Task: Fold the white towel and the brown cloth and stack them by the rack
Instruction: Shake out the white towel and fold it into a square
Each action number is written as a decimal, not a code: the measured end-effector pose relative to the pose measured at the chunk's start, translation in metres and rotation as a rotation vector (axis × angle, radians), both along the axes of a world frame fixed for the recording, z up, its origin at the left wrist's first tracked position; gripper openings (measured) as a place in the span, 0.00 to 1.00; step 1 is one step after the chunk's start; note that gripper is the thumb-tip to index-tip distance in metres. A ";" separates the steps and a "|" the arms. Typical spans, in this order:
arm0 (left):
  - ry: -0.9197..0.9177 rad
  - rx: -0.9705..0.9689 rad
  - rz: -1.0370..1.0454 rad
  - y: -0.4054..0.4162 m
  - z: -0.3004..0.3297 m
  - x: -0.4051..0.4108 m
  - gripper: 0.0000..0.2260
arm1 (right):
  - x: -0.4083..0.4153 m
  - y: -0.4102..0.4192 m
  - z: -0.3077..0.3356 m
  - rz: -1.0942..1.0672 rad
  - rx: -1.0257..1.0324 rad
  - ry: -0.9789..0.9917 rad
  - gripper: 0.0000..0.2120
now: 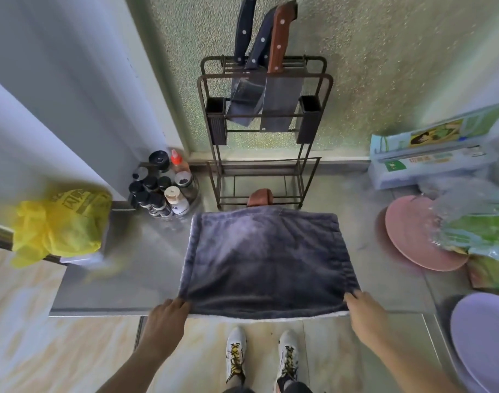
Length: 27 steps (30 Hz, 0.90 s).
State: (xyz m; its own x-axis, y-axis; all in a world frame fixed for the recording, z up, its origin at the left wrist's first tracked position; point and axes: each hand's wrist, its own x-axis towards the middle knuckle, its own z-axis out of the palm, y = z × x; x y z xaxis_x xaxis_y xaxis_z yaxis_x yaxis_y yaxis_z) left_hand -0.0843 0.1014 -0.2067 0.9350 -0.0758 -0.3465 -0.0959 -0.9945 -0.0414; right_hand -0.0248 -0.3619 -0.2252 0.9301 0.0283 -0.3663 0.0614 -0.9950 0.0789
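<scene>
Plush grey-faced towel (266, 262) with white underside is spread flat as a rough rectangle on the steel counter (134, 268), just before the wire rack (263, 131). Near corners are pinched by left hand (169, 310) and right hand (361, 306). A brown folded cloth (260, 197) sits at the rack base.

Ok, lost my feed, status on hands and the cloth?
Left hand and right hand each pinch a near corner. Grey-looking towel spread flat before the rack. Brown object at its far edge.
</scene>
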 end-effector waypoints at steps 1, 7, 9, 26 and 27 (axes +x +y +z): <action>0.029 0.014 -0.011 0.000 -0.001 -0.002 0.18 | -0.001 0.002 0.002 -0.007 -0.022 0.027 0.21; 0.102 0.036 -0.051 -0.004 -0.005 0.004 0.16 | 0.006 0.025 0.019 -0.007 -0.082 0.190 0.21; -0.003 -0.032 -0.013 -0.013 -0.005 0.024 0.18 | 0.018 0.038 0.018 -0.022 0.062 0.090 0.24; 0.003 -0.112 -0.013 -0.037 -0.050 0.085 0.26 | 0.049 0.049 -0.036 0.069 0.167 0.014 0.39; -0.024 -0.139 -0.020 -0.036 -0.044 0.077 0.24 | 0.042 0.047 -0.031 0.065 0.181 -0.020 0.39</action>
State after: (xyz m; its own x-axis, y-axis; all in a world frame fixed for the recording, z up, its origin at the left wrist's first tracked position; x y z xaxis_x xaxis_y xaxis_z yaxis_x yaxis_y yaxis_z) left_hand -0.0077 0.0652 -0.2503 0.9407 -0.1398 -0.3090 -0.1161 -0.9888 0.0937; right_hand 0.0167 -0.3149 -0.2564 0.9313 0.1521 -0.3310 0.1258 -0.9870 -0.0996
